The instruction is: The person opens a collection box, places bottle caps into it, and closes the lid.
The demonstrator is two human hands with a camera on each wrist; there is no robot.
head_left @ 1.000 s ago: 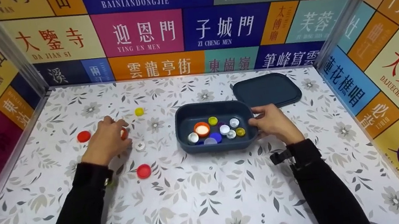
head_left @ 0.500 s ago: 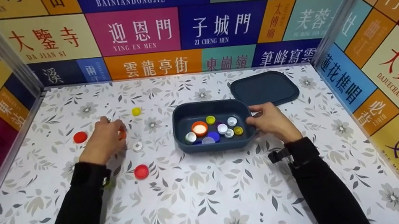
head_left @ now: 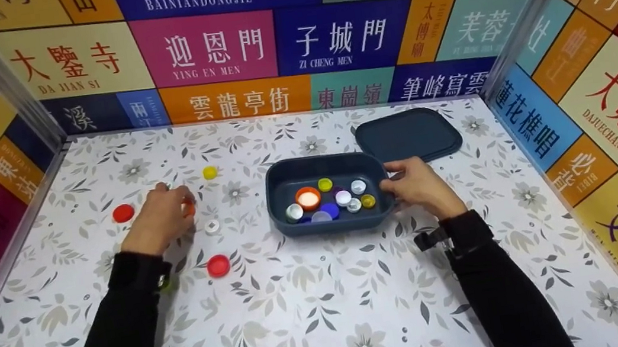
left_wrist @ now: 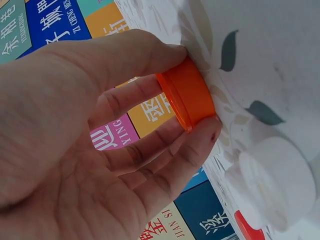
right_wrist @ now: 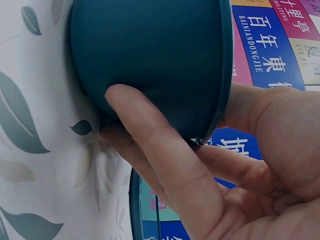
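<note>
My left hand (head_left: 161,217) pinches an orange bottle cap (left_wrist: 189,94) by its edges between thumb and a fingertip, close over the tabletop. Beside it lie a white cap (head_left: 212,227) and a red cap (head_left: 123,213). Another red cap (head_left: 218,266) is nearer the front, and a yellow cap (head_left: 210,173) farther back. At the centre stands a dark blue box (head_left: 330,224), holding several caps in orange, yellow, white and blue. My right hand (head_left: 421,185) grips the box's right end, thumb at the rim and fingers against the outer wall (right_wrist: 150,55).
The box's dark lid (head_left: 408,136) lies flat behind it to the right. Printed panels (head_left: 209,49) wall in the back and both sides of the table (head_left: 280,320), which has a floral covering.
The camera view has shifted slightly, moving everything a little left in the picture. Both hands keep their places, the left at the orange cap and the right on the box.
</note>
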